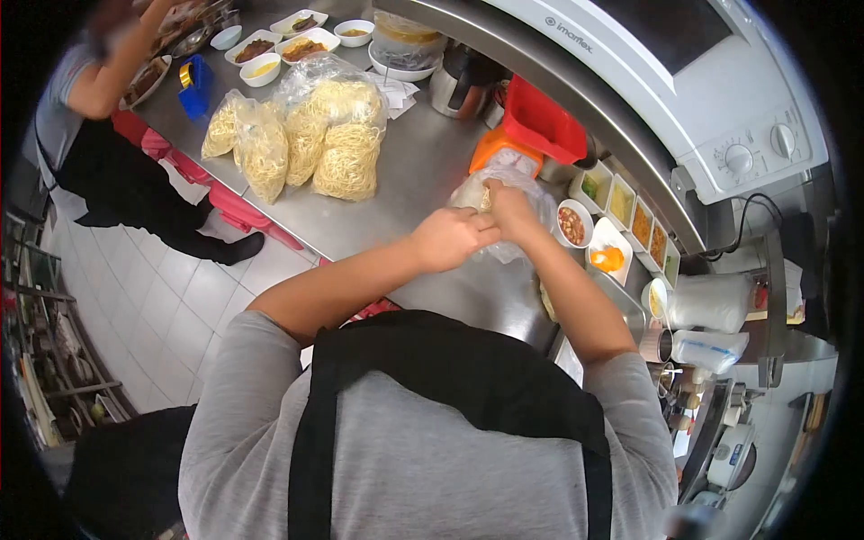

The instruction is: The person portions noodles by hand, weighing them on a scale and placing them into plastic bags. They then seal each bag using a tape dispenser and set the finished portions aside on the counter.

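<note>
Over the steel counter, a clear plastic bag (531,205) lies in front of me, with a little pale yellow showing near my fingers that looks like noodle. My left hand (454,239) is closed at the bag's near left side, fingers curled on the plastic. Close beside it, my right hand (511,211) is closed on the bag's upper part, its fingertips partly hidden. Just beyond the bag stands an orange base (497,148), next to a red plastic container (544,121). To the left sit several clear bags of yellow noodles (346,148).
On the right are a bowl of chopped red food (574,223), a white dish (611,252) and a row of ingredient tubs (621,200). A microwave (711,99) overhangs the back right. Small filled dishes (304,45) stand far left. A co-worker (108,135) stands at the counter's left end.
</note>
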{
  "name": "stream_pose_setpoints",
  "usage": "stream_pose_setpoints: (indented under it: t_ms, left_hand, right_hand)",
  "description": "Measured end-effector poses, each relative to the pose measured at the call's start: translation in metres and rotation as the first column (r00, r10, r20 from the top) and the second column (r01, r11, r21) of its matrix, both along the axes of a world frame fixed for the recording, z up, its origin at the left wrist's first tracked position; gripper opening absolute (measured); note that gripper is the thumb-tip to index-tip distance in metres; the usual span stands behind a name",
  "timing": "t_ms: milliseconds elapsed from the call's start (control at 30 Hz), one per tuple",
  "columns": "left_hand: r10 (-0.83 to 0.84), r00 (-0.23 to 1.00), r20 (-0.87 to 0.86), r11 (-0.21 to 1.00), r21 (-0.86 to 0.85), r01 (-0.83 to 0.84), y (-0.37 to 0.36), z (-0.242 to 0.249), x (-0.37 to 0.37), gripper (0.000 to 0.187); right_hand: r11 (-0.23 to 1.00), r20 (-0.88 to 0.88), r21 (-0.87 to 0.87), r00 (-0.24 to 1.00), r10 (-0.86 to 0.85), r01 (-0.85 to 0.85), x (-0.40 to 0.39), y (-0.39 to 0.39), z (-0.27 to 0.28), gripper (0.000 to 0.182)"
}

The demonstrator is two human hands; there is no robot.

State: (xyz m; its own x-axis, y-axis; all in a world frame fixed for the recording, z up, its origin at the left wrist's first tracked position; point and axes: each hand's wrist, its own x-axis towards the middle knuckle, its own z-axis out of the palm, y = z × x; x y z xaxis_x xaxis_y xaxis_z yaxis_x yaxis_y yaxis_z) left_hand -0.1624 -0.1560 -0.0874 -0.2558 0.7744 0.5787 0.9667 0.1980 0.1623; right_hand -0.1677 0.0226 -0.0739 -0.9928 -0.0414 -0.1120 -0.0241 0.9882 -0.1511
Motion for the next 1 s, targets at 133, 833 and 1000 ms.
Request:
stream_pose_setpoints:
  t_ms: [133,833,1000]
  left_hand:
    - [0.054,0.998,0.014,0.998,-0.013,-0.053,0.002,0.002,0.008,0.021]
    - [0.024,0.998,0.066,0.948,-0.318,-0.002,-0.005,-0.007,0.014,0.022]
    - [0.219,0.931,0.291,0.849,-0.528,-0.035,0.004,0.003,0.025,0.021]
  right_hand:
    - [1.0,-0.047,-0.014,0.999,0.001,-0.002,-0.006,0.008,-0.029,0.058]
    - [0.967,0.171,0.201,0.978,0.12,-0.154,0.005,-0.033,0.031,0.02]
    - [0.934,0.253,0.223,0.942,0.222,-0.28,-0.012,-0.032,0.003,0.021]
